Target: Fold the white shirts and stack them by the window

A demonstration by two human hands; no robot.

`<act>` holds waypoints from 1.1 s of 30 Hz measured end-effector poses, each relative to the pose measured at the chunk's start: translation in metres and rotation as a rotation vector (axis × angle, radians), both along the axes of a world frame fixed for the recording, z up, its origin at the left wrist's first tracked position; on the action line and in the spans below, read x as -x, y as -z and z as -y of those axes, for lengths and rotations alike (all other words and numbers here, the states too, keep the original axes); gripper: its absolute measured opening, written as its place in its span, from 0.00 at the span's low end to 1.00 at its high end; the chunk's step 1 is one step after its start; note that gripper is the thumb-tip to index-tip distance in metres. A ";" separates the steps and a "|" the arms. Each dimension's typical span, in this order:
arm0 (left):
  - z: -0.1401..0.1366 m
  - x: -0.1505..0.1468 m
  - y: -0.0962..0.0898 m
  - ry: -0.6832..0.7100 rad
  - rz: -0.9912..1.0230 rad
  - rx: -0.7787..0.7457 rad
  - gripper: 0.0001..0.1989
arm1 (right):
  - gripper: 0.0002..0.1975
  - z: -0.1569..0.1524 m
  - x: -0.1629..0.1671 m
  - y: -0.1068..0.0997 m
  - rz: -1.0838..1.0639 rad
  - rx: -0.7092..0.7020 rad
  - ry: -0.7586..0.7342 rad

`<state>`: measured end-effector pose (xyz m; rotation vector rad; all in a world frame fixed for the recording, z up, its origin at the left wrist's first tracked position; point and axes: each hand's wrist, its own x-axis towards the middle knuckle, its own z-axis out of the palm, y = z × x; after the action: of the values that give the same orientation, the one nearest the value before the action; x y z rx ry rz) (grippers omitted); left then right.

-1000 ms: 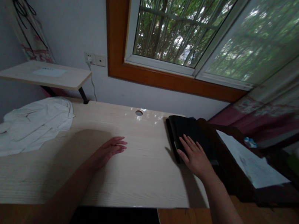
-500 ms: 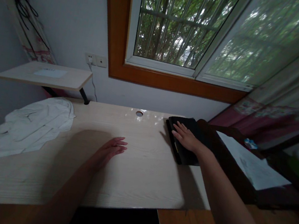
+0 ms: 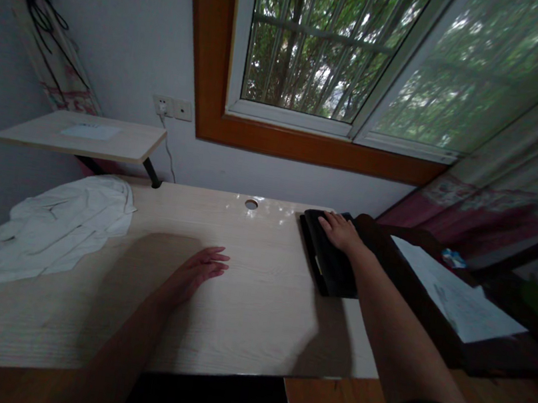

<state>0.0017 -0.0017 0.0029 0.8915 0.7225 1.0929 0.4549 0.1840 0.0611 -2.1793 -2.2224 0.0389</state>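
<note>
The head view is showing a pale wood-grain tabletop [image 3: 252,313] stretching across the foreground. A crumpled white cloth [image 3: 64,218] is lying at its left end, and a raised shelf [image 3: 132,134] is standing behind that. A black folder-like stack [image 3: 333,262] is resting near the right end, its long axis running roughly front to back, with the far end leaning slightly leftward. The right hand [image 3: 339,231] is much the nearer: it is lying palm down on the stack's far half, fingers reaching forward and slightly apart, pinching nothing visible; whether the fingertips are curling over an edge, I cannot tell. The left hand [image 3: 194,274] is staying out of contact, well apart to the stack's left, its fingers loosely spread and holding nothing; whether it is touching the tabletop is unclear. Between them, farther back, a small round cable hole [image 3: 251,205] is showing.
</note>
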 end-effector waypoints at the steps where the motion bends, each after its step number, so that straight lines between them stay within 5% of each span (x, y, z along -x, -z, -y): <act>1: 0.000 0.000 0.000 -0.001 0.000 0.000 0.23 | 0.35 0.000 -0.002 -0.001 0.010 -0.006 0.013; 12: 0.000 0.000 0.001 -0.002 0.001 -0.010 0.23 | 0.36 0.018 -0.016 -0.003 0.033 -0.113 0.108; 21: -0.001 0.000 0.001 0.004 -0.014 -0.013 0.22 | 0.37 0.071 -0.009 0.002 0.039 -0.153 -0.110; 33: 0.000 0.000 -0.002 0.003 0.005 -0.006 0.22 | 0.33 0.142 0.006 0.011 0.070 -0.236 -0.209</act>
<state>0.0020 -0.0022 0.0047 0.8943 0.7136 1.0954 0.4491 0.0423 0.0497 -1.8520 -2.3445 -0.2835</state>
